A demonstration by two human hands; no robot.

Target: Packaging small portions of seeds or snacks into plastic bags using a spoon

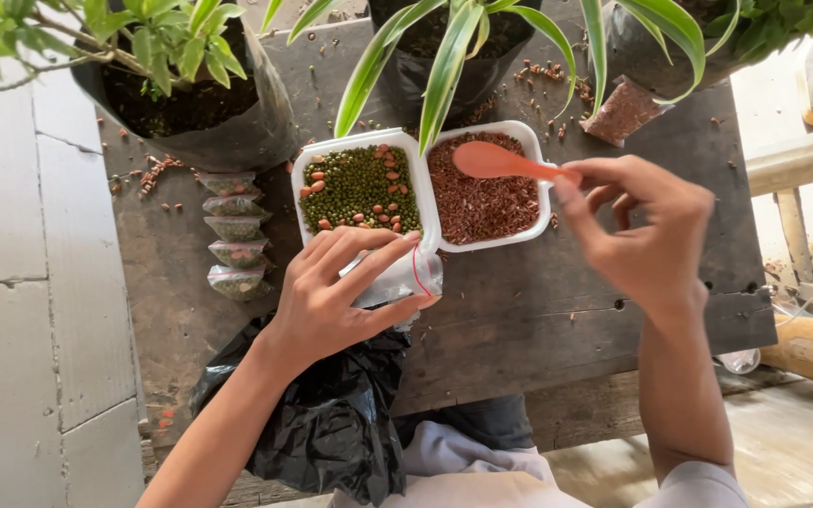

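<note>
Over red grain tub (486,198): pink spoon (501,162) pinched in right hand (646,230), long way left-right, bowl end left. Just left, below green bean tub (358,188): small clear bag (397,279) gripped by left hand (336,292). Nearer spoon: right.

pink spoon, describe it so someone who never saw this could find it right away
On the dark wooden table two white trays sit side by side below the potted plants. The pink spoon hovers over the right tray of reddish-brown grains, its handle pinched by the right hand. It is the only pink utensil here.
</note>
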